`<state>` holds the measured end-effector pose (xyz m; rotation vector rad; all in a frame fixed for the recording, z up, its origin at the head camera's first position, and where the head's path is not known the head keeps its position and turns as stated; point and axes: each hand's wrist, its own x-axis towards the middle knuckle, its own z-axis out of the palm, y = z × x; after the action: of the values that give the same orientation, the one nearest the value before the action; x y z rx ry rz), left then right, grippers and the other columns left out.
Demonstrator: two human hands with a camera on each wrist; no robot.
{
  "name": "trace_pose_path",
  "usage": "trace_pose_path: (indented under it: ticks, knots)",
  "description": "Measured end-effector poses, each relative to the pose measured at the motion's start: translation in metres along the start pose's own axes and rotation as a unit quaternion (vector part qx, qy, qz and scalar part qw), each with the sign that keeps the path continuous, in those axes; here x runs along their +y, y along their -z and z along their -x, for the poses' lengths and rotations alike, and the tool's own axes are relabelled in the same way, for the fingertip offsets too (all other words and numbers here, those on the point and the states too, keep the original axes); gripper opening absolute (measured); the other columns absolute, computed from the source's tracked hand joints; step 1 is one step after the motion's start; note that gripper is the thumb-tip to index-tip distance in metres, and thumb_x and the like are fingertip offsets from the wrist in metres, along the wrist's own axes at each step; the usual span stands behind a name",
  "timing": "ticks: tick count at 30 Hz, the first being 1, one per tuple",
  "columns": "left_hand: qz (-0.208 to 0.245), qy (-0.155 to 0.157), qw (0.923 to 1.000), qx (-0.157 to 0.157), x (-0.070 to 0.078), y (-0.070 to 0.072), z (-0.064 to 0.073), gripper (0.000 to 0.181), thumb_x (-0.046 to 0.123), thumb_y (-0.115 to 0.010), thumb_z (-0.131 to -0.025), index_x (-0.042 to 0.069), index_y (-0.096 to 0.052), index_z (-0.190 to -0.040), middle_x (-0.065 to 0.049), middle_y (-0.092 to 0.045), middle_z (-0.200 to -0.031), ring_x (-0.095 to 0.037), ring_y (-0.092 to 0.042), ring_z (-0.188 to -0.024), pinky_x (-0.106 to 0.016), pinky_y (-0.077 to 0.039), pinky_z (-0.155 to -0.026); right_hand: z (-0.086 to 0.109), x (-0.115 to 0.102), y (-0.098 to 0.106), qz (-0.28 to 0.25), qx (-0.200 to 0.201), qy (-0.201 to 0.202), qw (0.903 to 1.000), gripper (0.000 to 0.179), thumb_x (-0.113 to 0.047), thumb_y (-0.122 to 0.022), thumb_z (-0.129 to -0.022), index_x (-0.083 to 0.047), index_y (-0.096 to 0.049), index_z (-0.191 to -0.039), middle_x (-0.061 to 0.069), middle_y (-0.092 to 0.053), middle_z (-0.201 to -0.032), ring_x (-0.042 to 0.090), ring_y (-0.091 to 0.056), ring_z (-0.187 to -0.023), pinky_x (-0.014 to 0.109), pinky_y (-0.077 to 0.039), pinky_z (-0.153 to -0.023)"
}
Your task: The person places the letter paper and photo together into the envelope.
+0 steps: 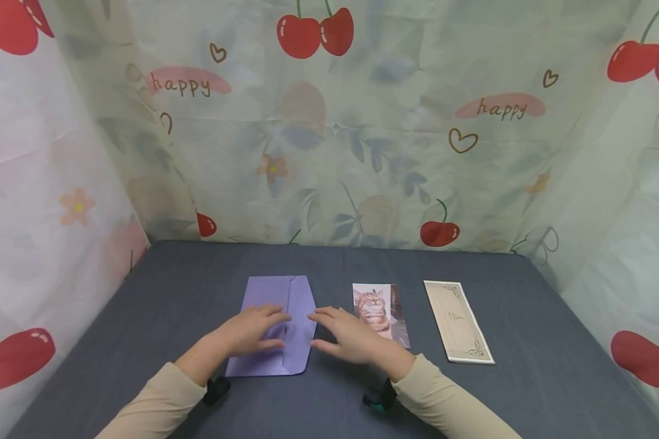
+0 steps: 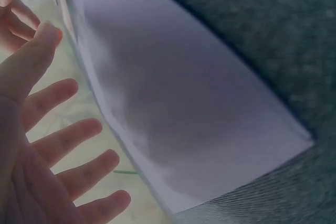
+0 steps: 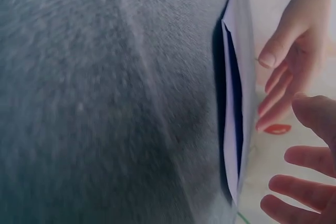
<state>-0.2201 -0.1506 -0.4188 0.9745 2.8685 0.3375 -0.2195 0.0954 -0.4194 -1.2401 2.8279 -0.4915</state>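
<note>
A purple envelope (image 1: 296, 353) lies flap side up on the dark table, its flap toward the right. Over its left part hovers my left hand (image 1: 251, 331), fingers spread and holding nothing; in the left wrist view the left hand (image 2: 47, 129) shows apart from the envelope (image 2: 194, 98). My right hand (image 1: 357, 335) is at the flap's right edge, fingers extended with nothing in them. In the right wrist view the envelope (image 3: 229, 114) appears edge-on, its flap slightly lifted, beside the right hand (image 3: 310, 166). A cat photo card (image 1: 372, 308) lies partly behind the right hand.
Right of the photo card lies a long beige card (image 1: 457, 320) with ornate corners and a white border. The dark grey cloth (image 1: 329, 262) covers the table. Patterned curtains (image 1: 340, 134) with cherries and "happy" lettering stand around the back and sides.
</note>
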Motion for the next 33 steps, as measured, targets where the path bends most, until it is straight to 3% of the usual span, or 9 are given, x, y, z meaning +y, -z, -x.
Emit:
trace_pose_path:
  ticks: [15, 23, 33]
  knots:
    - [-0.002, -0.007, 0.9999, -0.012, -0.009, -0.007, 0.002, 0.053, 0.04, -0.062, -0.086, 0.014, -0.052, -0.132, -0.022, -0.046, -0.139, -0.042, -0.045, -0.126, -0.057, -0.038, -0.101, -0.02, -0.01, -0.022, 0.038, -0.059, -0.028, 0.9971, 0.056, -0.041, -0.058, -0.09, -0.011, -0.048, -0.136, 0.012, -0.046, -0.142, 0.024, -0.044, -0.132, 0.055, -0.032, -0.108]
    - [0.015, 0.019, 0.9991, -0.035, -0.01, -0.007, 0.003, 0.055, 0.045, -0.059, -0.087, 0.02, -0.05, -0.134, -0.02, -0.039, -0.145, -0.046, -0.038, -0.13, -0.06, -0.035, -0.102, -0.02, -0.012, -0.024, 0.048, -0.073, -0.038, 0.9954, 0.06, -0.044, -0.057, -0.089, -0.012, -0.046, -0.138, 0.012, -0.044, -0.144, 0.024, -0.041, -0.135, 0.055, -0.032, -0.108]
    - [0.03, 0.039, 0.9975, -0.051, -0.011, -0.008, 0.003, 0.054, 0.045, -0.06, -0.086, 0.019, -0.051, -0.133, -0.021, -0.037, -0.147, -0.049, -0.034, -0.132, -0.063, -0.035, -0.1, -0.02, -0.014, -0.026, 0.065, -0.087, -0.045, 0.9931, 0.059, -0.045, -0.057, -0.089, -0.012, -0.047, -0.137, 0.012, -0.045, -0.144, 0.024, -0.041, -0.134, 0.055, -0.034, -0.107]
